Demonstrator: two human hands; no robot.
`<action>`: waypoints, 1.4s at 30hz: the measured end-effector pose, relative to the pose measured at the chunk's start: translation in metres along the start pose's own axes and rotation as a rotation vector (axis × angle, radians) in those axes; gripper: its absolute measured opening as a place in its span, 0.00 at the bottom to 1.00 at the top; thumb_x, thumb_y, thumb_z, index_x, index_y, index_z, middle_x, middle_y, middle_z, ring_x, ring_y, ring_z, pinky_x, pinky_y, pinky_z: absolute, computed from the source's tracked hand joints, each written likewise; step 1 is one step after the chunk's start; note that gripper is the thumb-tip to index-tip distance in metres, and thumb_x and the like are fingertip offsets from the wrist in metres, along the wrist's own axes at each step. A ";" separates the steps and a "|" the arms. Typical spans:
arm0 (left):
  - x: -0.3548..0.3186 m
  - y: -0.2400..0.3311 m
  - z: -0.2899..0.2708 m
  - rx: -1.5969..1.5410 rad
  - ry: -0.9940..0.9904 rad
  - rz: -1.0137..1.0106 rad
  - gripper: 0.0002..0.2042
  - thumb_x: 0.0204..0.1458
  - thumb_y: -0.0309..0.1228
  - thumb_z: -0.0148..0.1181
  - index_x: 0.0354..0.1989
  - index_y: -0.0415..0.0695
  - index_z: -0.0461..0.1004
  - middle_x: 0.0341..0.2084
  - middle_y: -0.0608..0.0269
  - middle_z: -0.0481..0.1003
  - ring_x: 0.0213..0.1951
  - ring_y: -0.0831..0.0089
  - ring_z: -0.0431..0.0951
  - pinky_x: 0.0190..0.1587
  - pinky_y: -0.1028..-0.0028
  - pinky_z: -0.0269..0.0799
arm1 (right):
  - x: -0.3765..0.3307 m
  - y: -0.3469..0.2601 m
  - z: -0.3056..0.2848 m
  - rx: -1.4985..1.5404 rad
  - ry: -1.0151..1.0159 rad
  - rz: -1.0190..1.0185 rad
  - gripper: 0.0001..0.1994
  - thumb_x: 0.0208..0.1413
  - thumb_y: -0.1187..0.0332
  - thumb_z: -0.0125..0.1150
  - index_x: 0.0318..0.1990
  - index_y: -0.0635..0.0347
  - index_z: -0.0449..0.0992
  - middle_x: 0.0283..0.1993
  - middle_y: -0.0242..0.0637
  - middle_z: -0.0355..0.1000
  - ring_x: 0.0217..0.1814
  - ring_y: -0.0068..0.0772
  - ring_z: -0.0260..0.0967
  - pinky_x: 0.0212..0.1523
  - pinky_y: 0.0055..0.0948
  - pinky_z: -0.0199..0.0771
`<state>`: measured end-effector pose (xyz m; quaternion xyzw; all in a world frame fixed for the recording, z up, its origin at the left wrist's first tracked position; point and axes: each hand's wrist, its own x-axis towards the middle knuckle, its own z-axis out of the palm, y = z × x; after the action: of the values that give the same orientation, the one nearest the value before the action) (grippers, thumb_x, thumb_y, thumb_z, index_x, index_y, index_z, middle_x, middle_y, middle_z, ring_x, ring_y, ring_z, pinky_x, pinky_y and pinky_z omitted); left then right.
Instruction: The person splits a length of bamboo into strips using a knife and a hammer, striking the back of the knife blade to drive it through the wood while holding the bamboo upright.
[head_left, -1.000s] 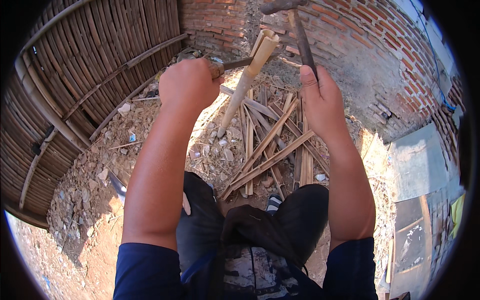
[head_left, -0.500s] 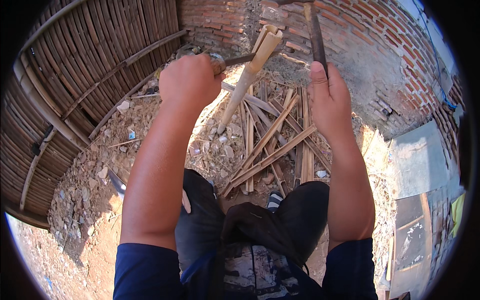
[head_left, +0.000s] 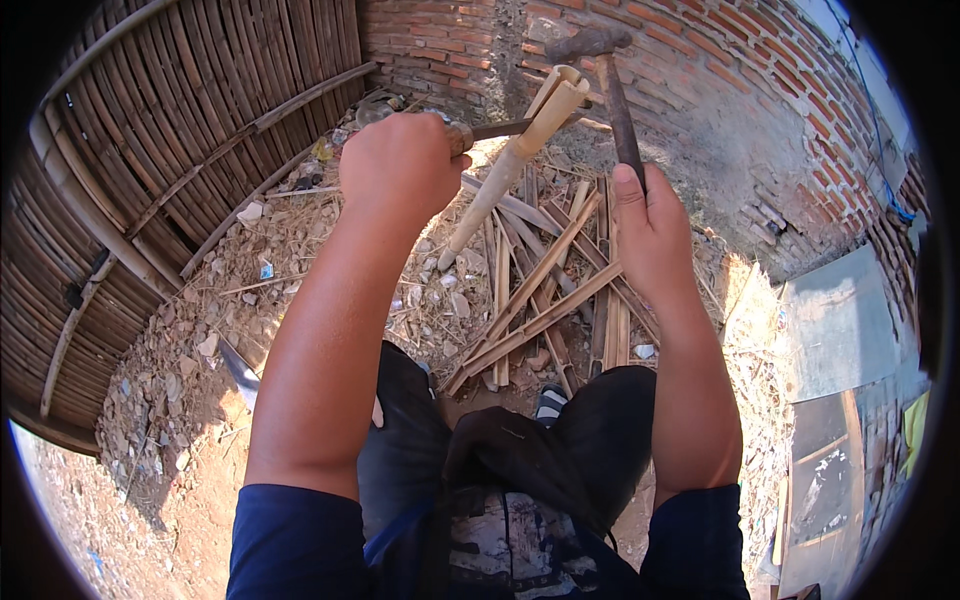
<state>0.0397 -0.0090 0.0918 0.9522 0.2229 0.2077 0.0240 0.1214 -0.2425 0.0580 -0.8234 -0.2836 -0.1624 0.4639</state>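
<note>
Your left hand (head_left: 402, 165) clamps wood-handled steel knife (head_left: 500, 129) | right hand (head_left: 655, 225), dark steel hammer (head_left: 622, 115) | 12 o'clock: pale bamboo tube (head_left: 487, 205) top-split, base seemingly whole

I count one left hand (head_left: 402, 165), one right hand (head_left: 653, 232), one hammer (head_left: 621, 118), one knife (head_left: 500, 129) and one bamboo pole (head_left: 503, 172) at upper centre; mid-frame, several split strips (head_left: 540, 322), too tangled to number exactly.
</note>
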 end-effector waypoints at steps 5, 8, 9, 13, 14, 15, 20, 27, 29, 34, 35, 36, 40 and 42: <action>0.002 0.012 0.002 0.041 0.027 0.029 0.16 0.54 0.47 0.69 0.40 0.47 0.84 0.34 0.57 0.84 0.39 0.57 0.86 0.40 0.61 0.81 | -0.012 0.012 0.013 -0.203 -0.034 -0.076 0.20 0.71 0.52 0.53 0.41 0.63 0.69 0.23 0.51 0.71 0.25 0.58 0.72 0.29 0.51 0.69; 0.002 0.007 0.005 0.024 0.046 0.001 0.16 0.54 0.46 0.69 0.42 0.47 0.83 0.36 0.57 0.84 0.40 0.57 0.85 0.40 0.61 0.81 | -0.007 0.016 0.019 -0.239 -0.162 -0.130 0.20 0.71 0.52 0.51 0.40 0.64 0.70 0.25 0.53 0.72 0.28 0.62 0.73 0.31 0.52 0.70; 0.003 0.005 0.006 0.023 0.046 0.000 0.18 0.54 0.48 0.69 0.42 0.46 0.83 0.36 0.55 0.84 0.41 0.56 0.85 0.42 0.59 0.81 | -0.005 0.012 0.008 -0.180 -0.218 -0.049 0.23 0.71 0.50 0.51 0.39 0.65 0.71 0.24 0.50 0.72 0.28 0.55 0.73 0.32 0.47 0.70; 0.000 -0.005 0.008 0.073 0.041 -0.015 0.16 0.53 0.45 0.70 0.42 0.46 0.82 0.39 0.55 0.83 0.43 0.55 0.85 0.44 0.59 0.81 | 0.004 0.001 -0.010 0.015 -0.007 -0.023 0.25 0.72 0.46 0.50 0.38 0.64 0.71 0.23 0.41 0.67 0.26 0.40 0.65 0.34 0.40 0.68; 0.001 -0.006 0.007 0.099 0.043 -0.014 0.14 0.53 0.42 0.71 0.43 0.47 0.83 0.40 0.56 0.84 0.43 0.56 0.85 0.43 0.61 0.81 | 0.003 0.004 -0.007 0.081 0.040 -0.014 0.25 0.72 0.47 0.49 0.39 0.64 0.70 0.23 0.41 0.67 0.25 0.40 0.64 0.33 0.40 0.68; 0.001 -0.007 0.007 0.103 0.045 -0.023 0.14 0.53 0.41 0.71 0.43 0.47 0.83 0.40 0.56 0.84 0.43 0.56 0.85 0.44 0.61 0.81 | 0.002 0.005 -0.003 0.147 0.086 -0.005 0.24 0.72 0.48 0.49 0.40 0.64 0.70 0.23 0.41 0.66 0.24 0.41 0.64 0.33 0.40 0.68; 0.002 -0.001 0.003 0.073 -0.027 -0.030 0.12 0.53 0.39 0.70 0.42 0.46 0.85 0.40 0.55 0.84 0.43 0.55 0.85 0.44 0.61 0.81 | -0.017 0.028 0.041 -0.225 -0.164 -0.029 0.21 0.71 0.52 0.52 0.43 0.65 0.68 0.25 0.48 0.71 0.24 0.51 0.69 0.31 0.45 0.69; 0.004 -0.015 0.008 0.046 0.006 -0.067 0.15 0.53 0.45 0.71 0.39 0.46 0.85 0.36 0.53 0.83 0.42 0.54 0.85 0.43 0.57 0.81 | 0.000 -0.014 0.000 0.044 -0.003 -0.017 0.22 0.72 0.50 0.51 0.39 0.65 0.71 0.25 0.48 0.72 0.28 0.51 0.72 0.31 0.41 0.68; 0.003 -0.014 0.007 0.057 0.009 -0.070 0.15 0.53 0.45 0.71 0.39 0.46 0.85 0.36 0.53 0.83 0.42 0.54 0.85 0.43 0.57 0.81 | 0.000 -0.011 0.003 0.101 0.083 -0.029 0.22 0.73 0.50 0.50 0.39 0.64 0.71 0.26 0.47 0.72 0.28 0.50 0.72 0.31 0.41 0.68; -0.002 -0.003 0.006 0.038 0.020 -0.028 0.12 0.54 0.41 0.69 0.39 0.46 0.85 0.36 0.54 0.84 0.41 0.55 0.85 0.43 0.60 0.81 | -0.014 0.014 0.048 -0.214 -0.175 -0.021 0.22 0.72 0.49 0.51 0.40 0.65 0.71 0.28 0.49 0.73 0.30 0.51 0.74 0.33 0.43 0.70; -0.003 -0.002 0.005 0.040 0.015 -0.013 0.11 0.55 0.39 0.68 0.39 0.47 0.86 0.37 0.55 0.84 0.41 0.56 0.86 0.43 0.61 0.82 | -0.015 0.015 0.055 -0.295 -0.294 -0.012 0.23 0.71 0.49 0.51 0.40 0.65 0.71 0.28 0.49 0.73 0.31 0.52 0.74 0.34 0.44 0.70; -0.003 -0.003 0.007 0.035 0.015 -0.008 0.10 0.55 0.38 0.68 0.40 0.47 0.86 0.37 0.55 0.84 0.41 0.56 0.86 0.43 0.61 0.82 | -0.014 0.016 0.048 -0.252 -0.306 0.002 0.23 0.71 0.48 0.51 0.40 0.65 0.71 0.28 0.50 0.73 0.31 0.52 0.74 0.34 0.44 0.70; -0.001 -0.014 0.008 0.043 0.018 -0.034 0.09 0.55 0.37 0.67 0.40 0.47 0.86 0.38 0.55 0.84 0.41 0.56 0.86 0.43 0.62 0.82 | -0.005 0.000 0.017 -0.115 -0.199 -0.007 0.24 0.72 0.47 0.49 0.40 0.64 0.72 0.26 0.47 0.71 0.29 0.49 0.72 0.34 0.43 0.70; 0.001 -0.016 0.007 0.042 0.010 -0.044 0.09 0.55 0.36 0.67 0.40 0.47 0.86 0.38 0.55 0.84 0.41 0.56 0.86 0.43 0.62 0.82 | -0.005 -0.005 0.005 -0.016 -0.035 -0.019 0.24 0.72 0.48 0.48 0.39 0.64 0.72 0.26 0.45 0.70 0.28 0.46 0.72 0.34 0.42 0.69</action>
<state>0.0370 0.0060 0.0836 0.9463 0.2481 0.2072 0.0074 0.1144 -0.2376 0.0558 -0.8270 -0.2979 -0.1546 0.4509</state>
